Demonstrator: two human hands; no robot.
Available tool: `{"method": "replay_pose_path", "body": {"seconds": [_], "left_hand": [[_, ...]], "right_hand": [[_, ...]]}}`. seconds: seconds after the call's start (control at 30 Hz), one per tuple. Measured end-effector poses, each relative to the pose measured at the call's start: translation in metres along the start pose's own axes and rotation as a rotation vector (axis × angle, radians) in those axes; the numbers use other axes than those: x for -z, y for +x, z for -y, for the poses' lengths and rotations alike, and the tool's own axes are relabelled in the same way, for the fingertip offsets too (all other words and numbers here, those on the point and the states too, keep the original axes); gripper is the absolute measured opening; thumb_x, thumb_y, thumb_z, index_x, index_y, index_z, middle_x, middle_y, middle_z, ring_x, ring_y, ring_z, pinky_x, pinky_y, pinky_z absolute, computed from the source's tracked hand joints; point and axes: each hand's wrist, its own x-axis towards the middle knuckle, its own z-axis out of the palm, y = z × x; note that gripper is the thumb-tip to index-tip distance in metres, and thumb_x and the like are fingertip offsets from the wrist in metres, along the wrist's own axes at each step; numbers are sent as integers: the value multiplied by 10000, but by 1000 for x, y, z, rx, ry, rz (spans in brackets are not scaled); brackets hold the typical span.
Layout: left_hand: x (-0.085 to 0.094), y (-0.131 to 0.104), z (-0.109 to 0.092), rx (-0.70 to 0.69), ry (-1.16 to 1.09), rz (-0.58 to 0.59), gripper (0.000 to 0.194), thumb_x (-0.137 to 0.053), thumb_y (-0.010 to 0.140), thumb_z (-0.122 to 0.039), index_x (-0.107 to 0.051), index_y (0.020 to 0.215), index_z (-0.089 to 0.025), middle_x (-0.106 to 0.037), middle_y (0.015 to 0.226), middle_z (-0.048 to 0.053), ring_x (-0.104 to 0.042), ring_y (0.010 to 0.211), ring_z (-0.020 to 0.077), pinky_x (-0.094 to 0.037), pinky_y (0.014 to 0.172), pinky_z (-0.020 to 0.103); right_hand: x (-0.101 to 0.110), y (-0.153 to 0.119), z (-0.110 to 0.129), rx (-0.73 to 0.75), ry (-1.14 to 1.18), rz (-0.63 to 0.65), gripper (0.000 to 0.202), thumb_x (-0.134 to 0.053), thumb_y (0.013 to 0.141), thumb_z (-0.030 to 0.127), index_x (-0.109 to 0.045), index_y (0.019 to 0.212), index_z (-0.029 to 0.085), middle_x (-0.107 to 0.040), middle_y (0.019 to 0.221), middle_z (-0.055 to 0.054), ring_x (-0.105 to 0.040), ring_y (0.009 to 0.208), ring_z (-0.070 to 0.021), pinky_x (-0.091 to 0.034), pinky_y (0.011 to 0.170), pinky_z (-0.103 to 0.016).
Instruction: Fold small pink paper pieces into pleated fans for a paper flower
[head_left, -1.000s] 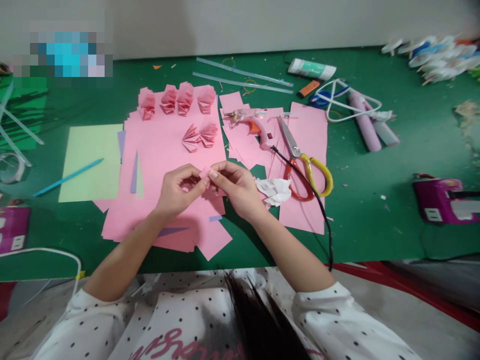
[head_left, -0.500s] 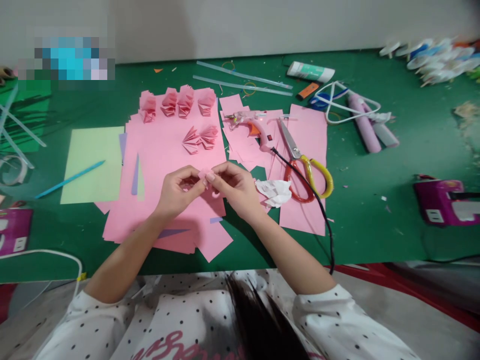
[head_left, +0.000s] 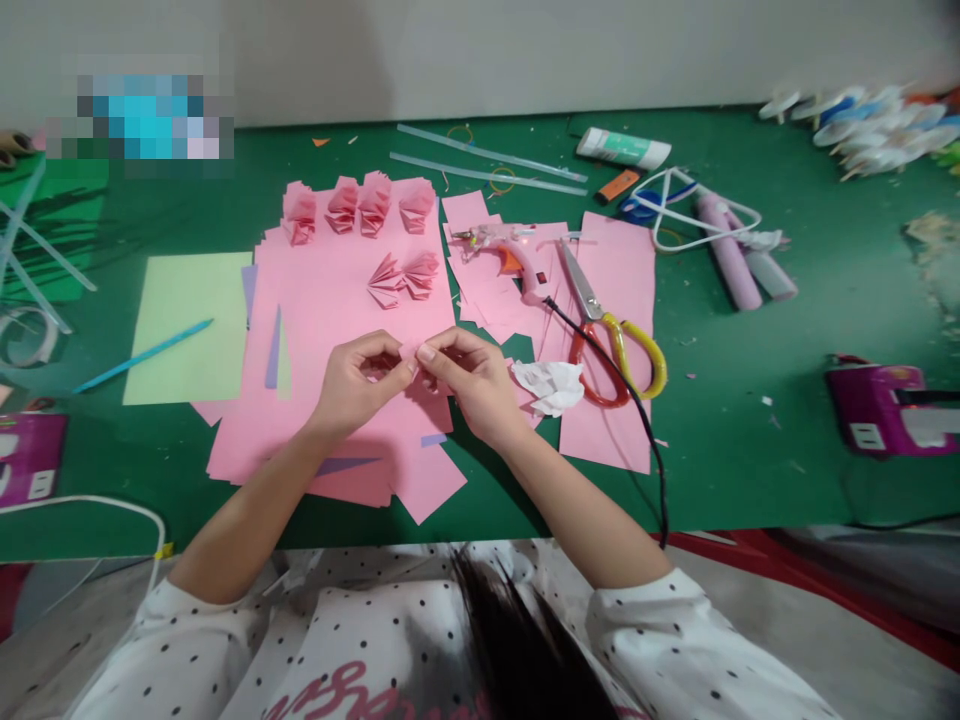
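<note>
A small piece of pink paper (head_left: 409, 352) is pinched between the fingertips of both hands, mostly covered by them. My left hand (head_left: 361, 378) holds its left side, and my right hand (head_left: 469, 378) grips it from the right, the thumbs almost touching. Both hands are above a stack of large pink sheets (head_left: 315, 330). Toward the back of that stack stand several folded pink paper pieces (head_left: 373, 205). Two fan-shaped folded pieces (head_left: 386, 281) lie nearer, just beyond my hands.
Right of the stack are a pink glue gun (head_left: 525, 262) with a black cord, scissors (head_left: 592, 305) with red and yellow handles, and crumpled white tissue (head_left: 551, 385). A blue pencil (head_left: 146, 355) crosses a pale green sheet (head_left: 184, 290) on the left. Clear glue sticks (head_left: 487, 172) lie behind.
The pink paper between my fingertips has turned slightly, and less of it shows below them. Both hands stay in nearly the same place.
</note>
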Motion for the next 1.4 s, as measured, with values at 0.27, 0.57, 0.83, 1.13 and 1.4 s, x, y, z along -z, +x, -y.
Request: {"method": "replay_pose_path", "body": {"seconds": [0.27,0.57,0.83,1.13,1.4], "left_hand": [[-5,0,-5,10,-38,-83,300,-839,819,-448,-711,808,-176,-685,786,12,-619,685,105,-479,610,220],[0,0,-5,-13,-53,-45,324,-819,854,-479,-714,797,-177,-693,759,21,-646,670,120,-508,607,236],[-1,2,-8,-88,-3,-30,266,-809,875,-440,-729,843,-189,-691,823,14,-662,754,122,-553,712,253],[1,3,0,-203,10,-48,153,-809,888,-357,-755,881,-214,-719,869,24,-675,775,122,-568,725,260],[1,4,6,-255,-24,-92,87,-833,869,-321,-790,886,-247,-740,863,15,-695,791,125,-563,725,265]], "right_hand": [[-2,-2,-2,324,-285,-107,270,-738,922,453,-716,814,206,-698,731,2,-621,632,-122,-512,606,-278],[-3,-4,-8,571,-461,-165,119,-724,944,309,-757,1041,249,-790,926,-32,-730,778,-161,-608,712,-318],[0,-3,-4,669,-563,-174,90,-710,957,234,-791,989,255,-816,911,-36,-744,821,-181,-621,761,-346],[3,-2,-2,729,-589,-182,98,-752,929,220,-810,988,272,-781,894,-34,-716,813,-177,-611,758,-344],[0,-3,-1,606,-476,-149,76,-755,929,287,-824,957,272,-785,851,-32,-718,796,-180,-612,722,-348]]}}
